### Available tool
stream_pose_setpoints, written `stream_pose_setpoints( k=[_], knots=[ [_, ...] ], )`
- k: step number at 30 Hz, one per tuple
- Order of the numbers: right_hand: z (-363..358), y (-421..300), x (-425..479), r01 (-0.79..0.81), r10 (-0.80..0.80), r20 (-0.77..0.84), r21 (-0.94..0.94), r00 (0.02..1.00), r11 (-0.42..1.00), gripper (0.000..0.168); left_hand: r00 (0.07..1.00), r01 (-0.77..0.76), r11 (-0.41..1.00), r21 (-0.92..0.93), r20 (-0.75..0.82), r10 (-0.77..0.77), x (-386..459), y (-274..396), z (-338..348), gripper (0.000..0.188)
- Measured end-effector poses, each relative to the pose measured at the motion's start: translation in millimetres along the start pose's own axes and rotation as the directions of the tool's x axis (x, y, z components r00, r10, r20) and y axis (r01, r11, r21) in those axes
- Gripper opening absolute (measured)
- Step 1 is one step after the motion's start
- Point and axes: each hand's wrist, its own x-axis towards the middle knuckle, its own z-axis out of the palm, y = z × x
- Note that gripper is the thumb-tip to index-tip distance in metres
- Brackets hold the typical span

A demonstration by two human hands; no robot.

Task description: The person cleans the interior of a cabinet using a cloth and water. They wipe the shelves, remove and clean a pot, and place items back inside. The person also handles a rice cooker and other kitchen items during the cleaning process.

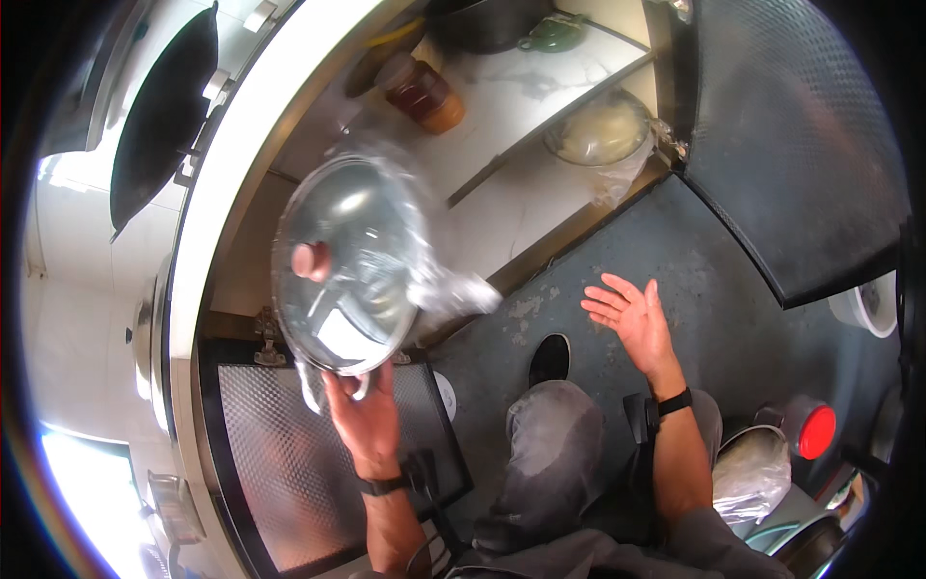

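My left hand [365, 416] grips the near handle of a lidded pot [354, 264], tilted in front of the open cabinet. The lid is glass with a reddish-brown knob [312, 261], and clear plastic wrap [452, 289] hangs from the pot's right side, blurred. What the pot holds cannot be made out. My right hand [633, 318] is over the floor, palm showing and fingers apart, with nothing in it. Each wrist has a black band.
Cabinet shelves hold a jar with an orange lower part [423, 94], a dark pot [488, 22], a green object [553, 32] and a plastic-wrapped bowl [597, 130]. Open cabinet doors [788, 145] flank the opening. A red-lidded container [816, 432] and a plastic-covered item [752, 474] are at lower right.
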Motion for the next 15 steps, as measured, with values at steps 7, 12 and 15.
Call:
stream_pose_setpoints(
  k=[7, 12, 15],
  knots=[
    [-14.9, 9.9, 14.0, -0.037, 0.028, -0.1, -0.09, 0.995, 0.995, 0.074, 0.987, -0.105, 0.993, 0.05, 0.126, 0.098, 165.6, 30.2, -1.4, 0.032],
    [-33.0, 17.0, 17.8, -0.092, 0.066, -0.168, -0.157, 0.984, 0.983, 0.07, 0.995, -0.098, 0.991, 0.089, -0.011, 0.1, 260.9, 8.3, 2.7, 0.032],
    [-40.5, 22.6, 22.4, -0.142, 0.1, -0.226, -0.181, 0.969, 0.973, 0.071, 0.998, -0.044, 0.997, 0.062, -0.036, 0.046, 307.5, 2.1, -9.1, 0.036]
  ],
)
